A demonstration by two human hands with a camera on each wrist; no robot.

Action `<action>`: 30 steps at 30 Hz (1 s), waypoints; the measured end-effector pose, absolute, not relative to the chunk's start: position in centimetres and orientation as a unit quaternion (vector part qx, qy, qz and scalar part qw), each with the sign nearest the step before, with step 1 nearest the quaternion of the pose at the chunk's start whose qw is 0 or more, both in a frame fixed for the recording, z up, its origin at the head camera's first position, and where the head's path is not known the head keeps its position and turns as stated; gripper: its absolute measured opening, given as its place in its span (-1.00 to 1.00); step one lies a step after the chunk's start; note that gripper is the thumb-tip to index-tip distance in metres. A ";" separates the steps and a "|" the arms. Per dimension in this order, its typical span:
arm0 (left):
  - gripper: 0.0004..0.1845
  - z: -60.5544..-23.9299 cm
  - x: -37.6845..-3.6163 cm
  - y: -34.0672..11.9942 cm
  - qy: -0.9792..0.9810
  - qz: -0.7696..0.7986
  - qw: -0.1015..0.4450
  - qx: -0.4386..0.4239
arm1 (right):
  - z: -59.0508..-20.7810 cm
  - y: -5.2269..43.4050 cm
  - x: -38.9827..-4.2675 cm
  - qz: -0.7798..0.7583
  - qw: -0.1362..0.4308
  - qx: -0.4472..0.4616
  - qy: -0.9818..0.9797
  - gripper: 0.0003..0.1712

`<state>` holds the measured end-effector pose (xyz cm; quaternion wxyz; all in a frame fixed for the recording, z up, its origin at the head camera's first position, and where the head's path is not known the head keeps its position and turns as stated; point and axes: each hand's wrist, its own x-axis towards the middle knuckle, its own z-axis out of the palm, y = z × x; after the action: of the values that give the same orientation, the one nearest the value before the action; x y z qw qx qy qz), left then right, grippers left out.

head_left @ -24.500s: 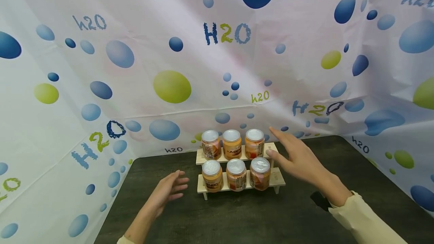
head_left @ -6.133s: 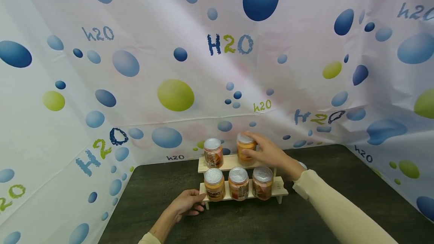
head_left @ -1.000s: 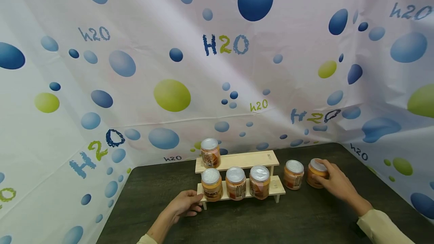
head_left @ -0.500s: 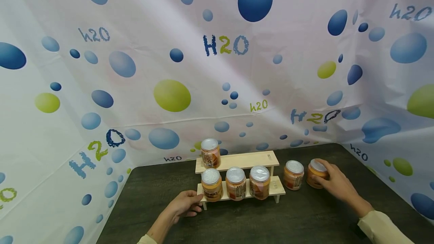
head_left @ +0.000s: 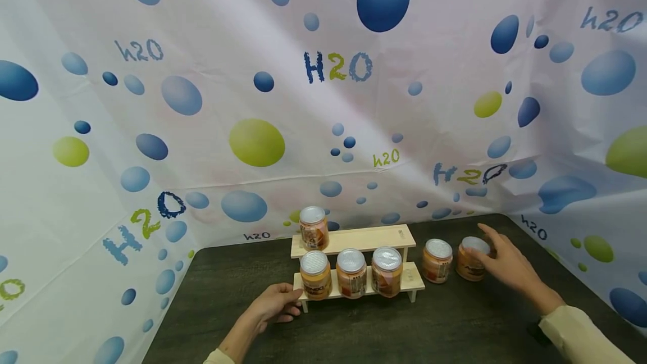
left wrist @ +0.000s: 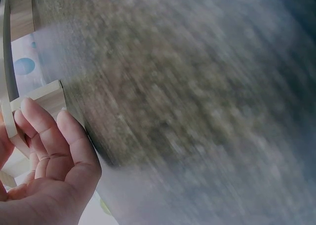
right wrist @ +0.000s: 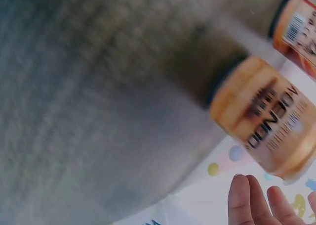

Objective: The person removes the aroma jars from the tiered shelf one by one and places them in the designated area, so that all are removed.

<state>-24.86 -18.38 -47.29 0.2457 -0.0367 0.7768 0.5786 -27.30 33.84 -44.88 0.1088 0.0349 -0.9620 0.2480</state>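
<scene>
My left hand (head_left: 275, 303) grips the left end of the lower step of a two-tier wooden rack (head_left: 415, 277), thumb on top and fingers beneath. In the left wrist view curled fingers (left wrist: 47, 131) lie against the pale wood. My right hand (head_left: 507, 263) is spread beside the rightmost orange jar (head_left: 471, 265), which stands upright on the table with a silver lid. In the right wrist view the straight fingers (right wrist: 240, 200) are apart from that jar (right wrist: 266, 116). Another jar (head_left: 437, 263) stands just left of it.
On the rack's upper step one jar (head_left: 313, 229) stands at the left end. Three jars, such as the middle one (head_left: 351, 275), line the lower step. A patterned sheet (head_left: 303, 111) hangs behind and at both sides of the dark table (head_left: 364, 336).
My right hand has let go of the rightmost jar, its fingers lifting and spreading. Compared with the oldest frame, two jars have gone from the upper step to the table. The left hand stays put.
</scene>
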 end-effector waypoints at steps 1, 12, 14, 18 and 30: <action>-0.57 -47.2 -24.9 -18.4 0.778 0.578 0.245 -0.037 | -44.5 33.8 -27.4 0.248 0.110 0.037 -0.962 -0.03; -0.56 -47.2 -24.8 -18.3 0.777 0.579 0.246 -0.033 | -40.8 31.8 -29.1 0.235 0.116 0.070 -0.963 -0.02; -0.56 -47.2 -24.8 -18.4 0.778 0.578 0.245 -0.033 | -40.1 30.9 -29.4 0.233 0.119 0.074 -0.962 0.00; -0.55 -47.2 -24.8 -18.4 0.779 0.577 0.244 -0.032 | -38.8 28.8 -29.8 0.242 0.119 0.092 -0.959 -0.03; -0.54 -47.5 -24.9 -18.4 0.780 0.577 0.241 -0.033 | -36.5 20.4 -30.5 0.277 0.130 0.189 -0.933 -0.18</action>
<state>-24.92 -18.42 -47.53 0.2409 -0.0329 0.7796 0.5772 -30.45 20.43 -36.48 0.1300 0.1891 -0.9331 0.2769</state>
